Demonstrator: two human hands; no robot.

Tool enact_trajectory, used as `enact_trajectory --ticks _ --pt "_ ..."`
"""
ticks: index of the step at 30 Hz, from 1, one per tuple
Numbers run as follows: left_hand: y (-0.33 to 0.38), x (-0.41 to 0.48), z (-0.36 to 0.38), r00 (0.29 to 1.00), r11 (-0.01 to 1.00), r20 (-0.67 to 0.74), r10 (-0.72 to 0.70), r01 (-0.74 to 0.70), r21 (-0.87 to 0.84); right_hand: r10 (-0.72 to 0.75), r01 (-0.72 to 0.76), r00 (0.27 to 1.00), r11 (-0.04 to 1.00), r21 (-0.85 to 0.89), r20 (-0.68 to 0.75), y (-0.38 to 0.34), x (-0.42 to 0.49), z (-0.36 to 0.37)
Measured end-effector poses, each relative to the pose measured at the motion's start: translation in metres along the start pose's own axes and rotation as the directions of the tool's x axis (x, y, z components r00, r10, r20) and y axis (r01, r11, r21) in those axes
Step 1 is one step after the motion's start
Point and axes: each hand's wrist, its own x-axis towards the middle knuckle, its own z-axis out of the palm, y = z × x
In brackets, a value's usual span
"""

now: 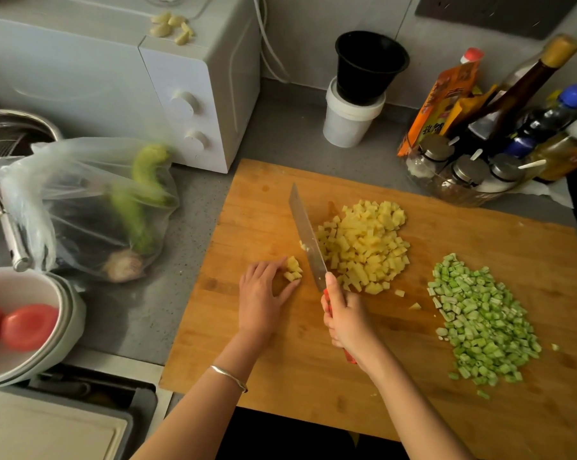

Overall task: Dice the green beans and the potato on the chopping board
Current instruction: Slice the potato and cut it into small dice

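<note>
Potato dice lie beside the knife clasped in the right grip; the left grip pinches loose cubes. Print on the orange packet is unreadable.

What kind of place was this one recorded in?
Probably a small home kitchen: a white microwave-style oven stands on the grey counter, sauce bottles crowd the corner, and diced potato and green beans lie on a wooden chopping board.
</note>
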Motion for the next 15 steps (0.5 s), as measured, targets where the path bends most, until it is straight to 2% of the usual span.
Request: enact_trajectory --ticks 3,6,15 --pt "-0.006 -0.007 -0.004 1.0 1.0 -0.016 0.007 -0.007 -0.005 -0.054 0.055 0.998 0.997 -0.053 0.026 -0.003 -0.002 0.006" --pt "-0.012 -0.014 -0.007 0.999 1.0 -0.037 -0.014 0.014 0.015 -0.049 0.051 0.998 0.997 -0.053 0.036 -0.006 0.0 0.009" --pt "0.01 0.027 0.006 0.998 0.999 0.056 -0.036 0.036 0.0 0.03 -0.041 0.998 0.978 0.204 0.055 -0.015 -0.006 -0.028"
